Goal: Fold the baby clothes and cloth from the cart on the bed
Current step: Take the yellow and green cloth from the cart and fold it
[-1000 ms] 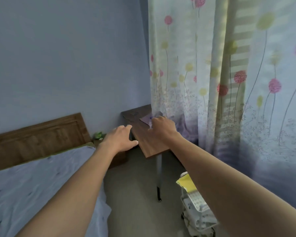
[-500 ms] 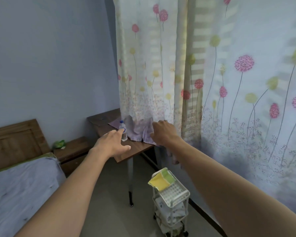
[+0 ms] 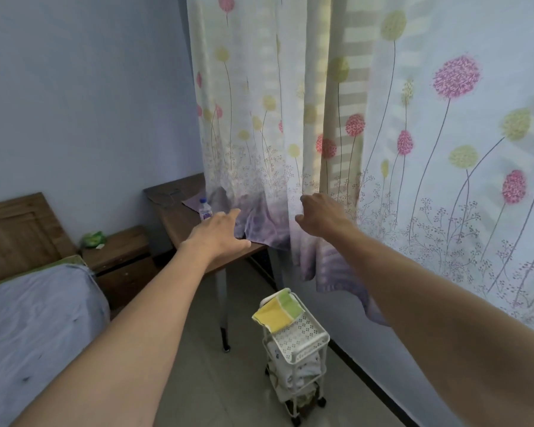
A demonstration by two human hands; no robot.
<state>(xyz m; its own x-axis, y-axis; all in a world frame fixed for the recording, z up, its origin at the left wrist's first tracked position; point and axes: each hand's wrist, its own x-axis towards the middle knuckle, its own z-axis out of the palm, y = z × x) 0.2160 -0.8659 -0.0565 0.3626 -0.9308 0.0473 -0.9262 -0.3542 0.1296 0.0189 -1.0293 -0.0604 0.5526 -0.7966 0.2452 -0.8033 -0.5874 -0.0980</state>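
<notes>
One curtain (image 3: pixel 290 118) draped over table (image 3: pixel 179 218), cart (image 3: pixel 304 332) beside

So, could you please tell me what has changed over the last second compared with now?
The view swung right, bringing the cart and its yellow-green cloth fully into sight. The right hand shifted from above the table toward the curtain, fingers uncurling; the left hand opened too. Nothing was grasped. Both arms stay outstretched.

Pale blue wall (image 3: pixel 90 103) far left. Flowered curtain (image 3: pixel 429 180) covers right side, daylight striping through. Dark wooden table (image 3: pixel 179 217) in far corner; wooden nightstand (image 3: pixel 121 251) between it and bed (image 3: pixel 28 318). Grey tiled floor (image 3: pixel 228 389).
</notes>
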